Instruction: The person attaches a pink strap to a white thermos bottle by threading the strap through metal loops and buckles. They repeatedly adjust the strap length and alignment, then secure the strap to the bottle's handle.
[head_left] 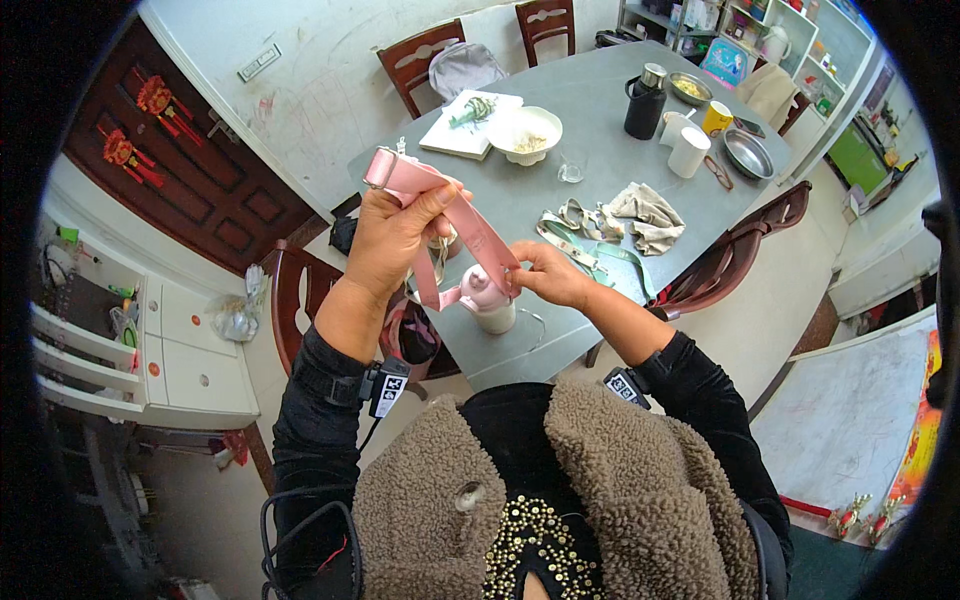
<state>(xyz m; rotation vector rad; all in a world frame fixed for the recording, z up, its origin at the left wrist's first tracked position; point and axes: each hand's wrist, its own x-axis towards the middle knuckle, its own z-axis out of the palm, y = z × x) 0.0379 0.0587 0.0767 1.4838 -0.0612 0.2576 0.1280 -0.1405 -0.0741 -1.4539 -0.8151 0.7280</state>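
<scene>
A pink strap [480, 238] with a metal buckle at its upper end is stretched between my two hands. My left hand [382, 245] is closed around its upper part, thumb on top. Lower down, the fingers of my right hand [555, 275] pinch the strap beside a bottle. This bottle [494, 318] has a pale body and a pink lid [483, 288], and stands upright at the table's near edge. A loop of the strap hangs down to the lid's left side. Whether the strap is fastened to the lid is hard to make out.
The grey table [600, 100] holds a white bowl [526, 135], a small glass [571, 168], a crumpled cloth [648, 215], green straps [625, 262], a black flask [645, 105], white paper rolls [688, 152] and metal dishes [748, 155]. Dark wooden chairs [740, 262] stand around it.
</scene>
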